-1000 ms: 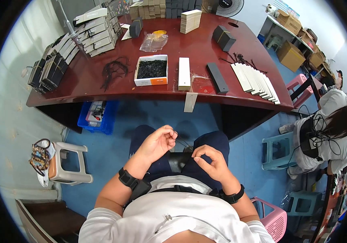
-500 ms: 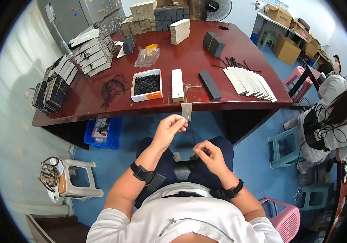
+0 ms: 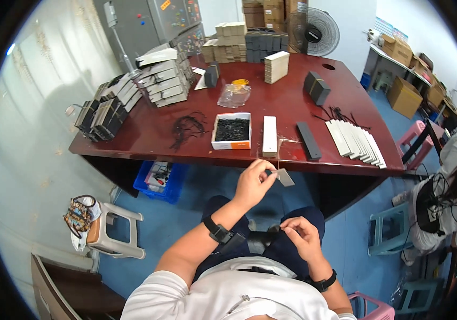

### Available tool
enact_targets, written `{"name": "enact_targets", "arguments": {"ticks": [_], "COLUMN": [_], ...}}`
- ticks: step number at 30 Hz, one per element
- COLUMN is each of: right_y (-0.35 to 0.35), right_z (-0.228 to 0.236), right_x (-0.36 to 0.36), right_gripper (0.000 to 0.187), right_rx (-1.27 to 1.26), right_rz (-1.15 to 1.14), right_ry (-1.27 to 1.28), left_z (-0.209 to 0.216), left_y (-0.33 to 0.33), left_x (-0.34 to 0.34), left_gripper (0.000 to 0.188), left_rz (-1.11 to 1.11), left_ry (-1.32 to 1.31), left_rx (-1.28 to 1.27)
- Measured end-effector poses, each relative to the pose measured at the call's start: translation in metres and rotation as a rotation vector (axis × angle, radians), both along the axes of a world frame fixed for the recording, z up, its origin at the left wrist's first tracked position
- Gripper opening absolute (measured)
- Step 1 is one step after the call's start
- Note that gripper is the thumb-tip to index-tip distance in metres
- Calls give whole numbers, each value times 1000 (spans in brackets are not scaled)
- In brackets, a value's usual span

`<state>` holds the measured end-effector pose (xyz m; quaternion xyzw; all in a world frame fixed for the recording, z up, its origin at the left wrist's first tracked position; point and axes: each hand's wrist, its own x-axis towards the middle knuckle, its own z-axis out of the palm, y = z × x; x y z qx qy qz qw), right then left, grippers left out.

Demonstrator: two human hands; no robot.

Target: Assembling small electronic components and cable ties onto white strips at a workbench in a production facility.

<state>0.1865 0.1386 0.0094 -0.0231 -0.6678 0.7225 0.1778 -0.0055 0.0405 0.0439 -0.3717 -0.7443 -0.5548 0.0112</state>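
My left hand is just below the table's front edge. Its thumb and finger are pinched at the left end of a small pale card, which tilts down to the right. A small dark bit shows by those fingertips, too small to name. Over my right thigh, my right hand is closed, thumb against fingertips; whatever it may hold is too small to make out. Closest on the tabletop are a stack of white strips, a dark grey bar and a white box of small black pieces.
White strips lie fanned on the red table's right, beside black cords. More cords lie left of the box. Stacked bundles stand farther left. Below is a blue crate; a person sits at right.
The whole view has shifted, with the table now lower and farther right. The pale card has swung from hanging upright to slanting, and my left fingers moved from its lower end to its left end.
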Motion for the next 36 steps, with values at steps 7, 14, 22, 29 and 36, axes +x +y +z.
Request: {"name": "enact_targets", "arguments": {"ticks": [7, 14, 22, 29, 36], "right_y": [-3, 0, 2, 8, 9], "right_z": [11, 20, 23, 25, 15], "right_x": [3, 6, 5, -17, -37], "right_gripper": [3, 5, 5, 5, 7], "right_rx": [-19, 47, -3, 5, -200], "right_rz": [8, -9, 12, -59, -2], "right_ry": [12, 44, 76, 93, 113], "left_z": [-1, -13, -16, 3, 15], "left_y": [-22, -22, -2, -1, -5], "left_x": [31, 28, 13, -6, 7], "left_gripper": [9, 20, 28, 25, 21], "left_rz": [-153, -373, -378, -385, -509], "left_ry": [194, -591, -637, -871, -1195], "left_rx": [-36, 30, 87, 265, 576]}}
